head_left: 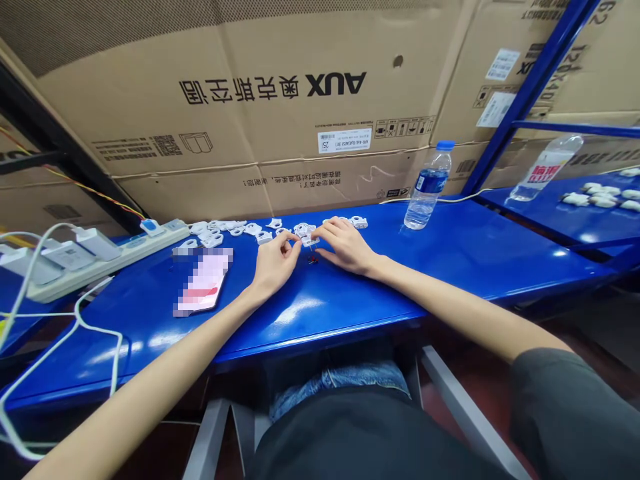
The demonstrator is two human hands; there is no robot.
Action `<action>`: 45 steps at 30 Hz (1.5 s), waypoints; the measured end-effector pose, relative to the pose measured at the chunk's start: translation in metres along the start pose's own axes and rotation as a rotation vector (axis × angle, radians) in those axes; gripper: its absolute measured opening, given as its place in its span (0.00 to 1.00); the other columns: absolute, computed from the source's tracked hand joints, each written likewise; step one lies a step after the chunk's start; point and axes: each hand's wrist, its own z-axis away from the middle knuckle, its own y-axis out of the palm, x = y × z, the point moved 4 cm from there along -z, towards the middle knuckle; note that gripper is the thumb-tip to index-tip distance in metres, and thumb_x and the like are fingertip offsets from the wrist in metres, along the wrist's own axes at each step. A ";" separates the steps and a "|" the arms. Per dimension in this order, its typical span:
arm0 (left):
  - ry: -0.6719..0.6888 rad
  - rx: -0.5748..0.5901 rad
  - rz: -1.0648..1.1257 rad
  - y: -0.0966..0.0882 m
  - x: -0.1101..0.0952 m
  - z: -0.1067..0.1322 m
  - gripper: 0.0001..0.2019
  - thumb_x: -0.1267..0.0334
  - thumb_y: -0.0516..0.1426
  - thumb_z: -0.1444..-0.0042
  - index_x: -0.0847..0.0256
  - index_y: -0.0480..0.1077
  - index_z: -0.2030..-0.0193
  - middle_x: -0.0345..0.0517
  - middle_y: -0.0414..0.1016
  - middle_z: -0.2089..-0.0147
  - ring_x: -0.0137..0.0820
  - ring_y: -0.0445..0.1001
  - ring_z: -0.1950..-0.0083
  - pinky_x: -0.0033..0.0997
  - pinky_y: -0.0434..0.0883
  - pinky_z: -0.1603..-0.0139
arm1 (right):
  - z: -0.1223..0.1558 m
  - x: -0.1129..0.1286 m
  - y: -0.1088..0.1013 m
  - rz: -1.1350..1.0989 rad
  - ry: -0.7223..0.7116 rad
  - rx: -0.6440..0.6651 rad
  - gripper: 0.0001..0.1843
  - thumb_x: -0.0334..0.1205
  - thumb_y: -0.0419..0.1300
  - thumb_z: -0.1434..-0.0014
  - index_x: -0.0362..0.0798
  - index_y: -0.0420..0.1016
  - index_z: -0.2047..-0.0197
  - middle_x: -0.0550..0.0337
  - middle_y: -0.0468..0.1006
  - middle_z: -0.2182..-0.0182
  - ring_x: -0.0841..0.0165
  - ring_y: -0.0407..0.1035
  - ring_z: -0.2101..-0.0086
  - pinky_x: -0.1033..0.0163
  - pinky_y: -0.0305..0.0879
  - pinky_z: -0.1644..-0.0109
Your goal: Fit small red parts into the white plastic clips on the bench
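Observation:
Both hands rest on the blue metal table (pixel 450 253) and meet at a small white plastic part (pixel 306 235). My left hand (pixel 274 262) is closed in a pinch, thumb and forefinger at the part's left side. My right hand (pixel 344 244) lies palm down, its fingertips pinched on the part's right side. A tiny red and dark piece (pixel 313 259) lies on the table between the hands. Several more white plastic parts (pixel 235 230) are scattered in a row just behind the hands.
A phone (pixel 203 282) lies left of my left hand. A white power strip (pixel 100 260) with chargers and cables sits at the far left. A water bottle (pixel 427 190) stands at right. Cardboard boxes (pixel 280 100) wall the back. A second blue table (pixel 575 213) holds another bottle and white parts.

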 end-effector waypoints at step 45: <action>0.024 0.162 -0.082 0.010 0.005 0.004 0.10 0.68 0.56 0.46 0.59 0.80 0.65 0.37 0.71 0.78 0.30 0.68 0.74 0.31 0.64 0.67 | -0.009 -0.067 0.040 -0.094 0.271 0.045 0.08 0.37 0.61 0.34 0.49 0.78 0.53 0.52 0.82 0.52 0.55 0.70 0.48 0.52 0.67 0.45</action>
